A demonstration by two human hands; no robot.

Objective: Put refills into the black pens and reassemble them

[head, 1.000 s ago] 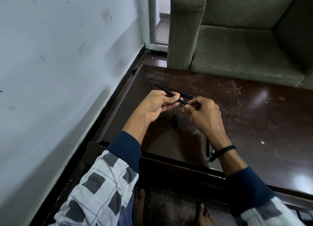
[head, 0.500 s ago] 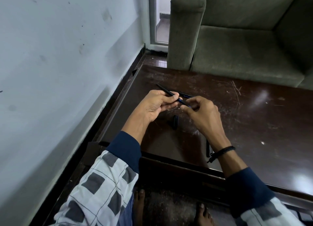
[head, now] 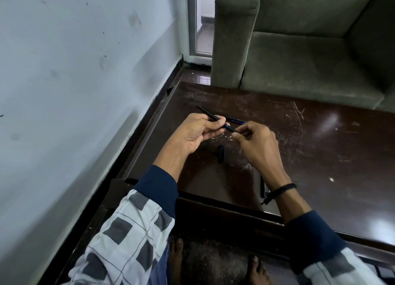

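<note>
My left hand (head: 197, 133) grips a slim black pen barrel (head: 208, 113) that points up and to the left over the dark table (head: 320, 156). My right hand (head: 257, 145) pinches the barrel's near end, where a dark tip section (head: 232, 129) meets it. A second black pen with a blue streak (head: 234, 120) lies on the table just behind both hands. A short black cap (head: 221, 153) lies on the table below the hands. Another black pen part (head: 262, 187) lies near the front edge, partly hidden by my right wrist.
A grey-green sofa (head: 310, 56) stands right behind the table's far edge. A pale wall (head: 74, 82) runs along the left, close to the table's left rim. My bare feet (head: 177, 261) show on the floor under the front edge.
My right hand has shifted a little at the barrel's near end, its fingers turning on the tip section. The left hand and barrel stay in place.
</note>
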